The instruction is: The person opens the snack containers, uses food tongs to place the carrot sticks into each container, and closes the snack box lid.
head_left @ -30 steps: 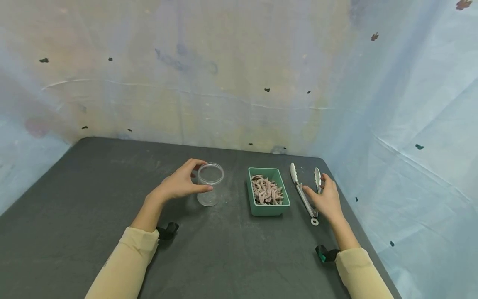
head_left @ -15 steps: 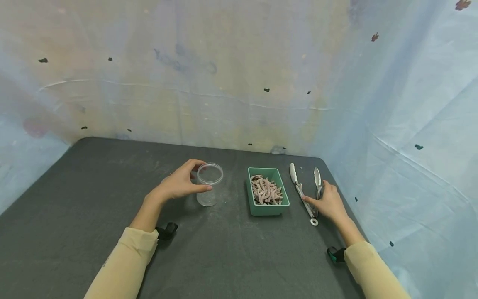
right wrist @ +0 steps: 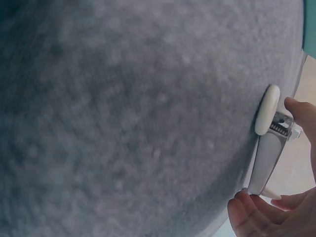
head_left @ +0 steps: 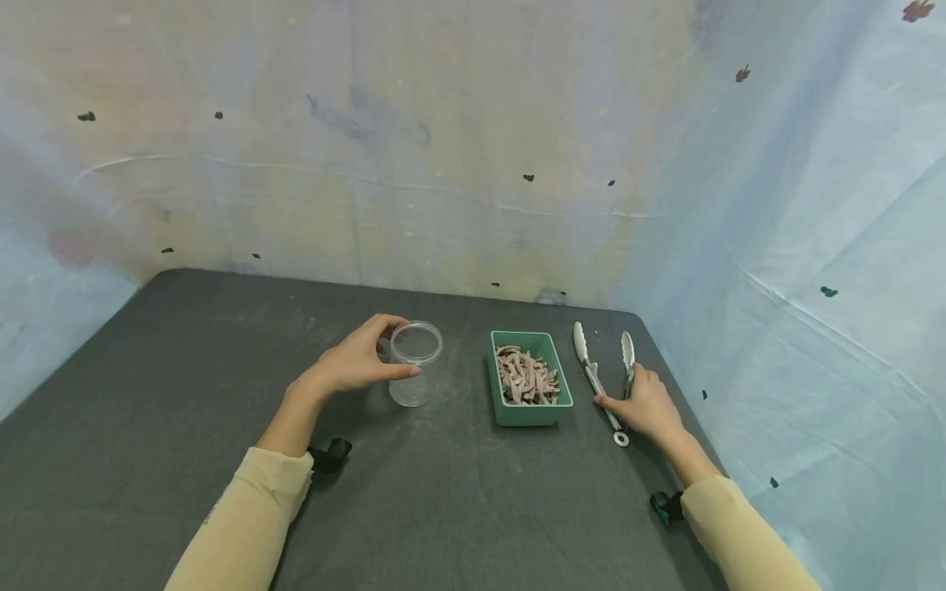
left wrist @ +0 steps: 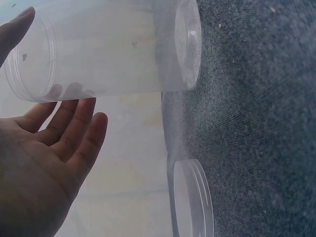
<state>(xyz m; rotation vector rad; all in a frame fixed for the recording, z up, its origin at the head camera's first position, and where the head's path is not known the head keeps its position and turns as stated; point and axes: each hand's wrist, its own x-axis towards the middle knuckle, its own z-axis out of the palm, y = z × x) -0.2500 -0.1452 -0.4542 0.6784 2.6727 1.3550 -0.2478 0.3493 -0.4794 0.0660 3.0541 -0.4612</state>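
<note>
My left hand (head_left: 355, 361) holds a clear plastic jar (head_left: 412, 391) near its rim, thumb on the near side and fingers behind. The jar stands upright on the dark table, and nothing shows inside it. In the left wrist view a clear round lid (left wrist: 195, 202) lies on the table close by; the hand hides it from the head view. At the right, a pair of metal tongs (head_left: 594, 379) with pale scalloped tips lies spread apart. My right hand (head_left: 650, 408) spans both arms near the hinge end, thumb on the left arm and fingers at the right one.
Between the hands stands a green rectangular box (head_left: 534, 418) holding many pale pinkish-brown strips (head_left: 528, 377). The grey-black table (head_left: 443, 509) ends at the right just past the tongs. A hanging sheet (head_left: 443, 164) encloses the back and sides.
My right hand has slid down the tongs toward their hinge end, its thumb coming onto the left arm. The left hand and the jar have stayed in place.
</note>
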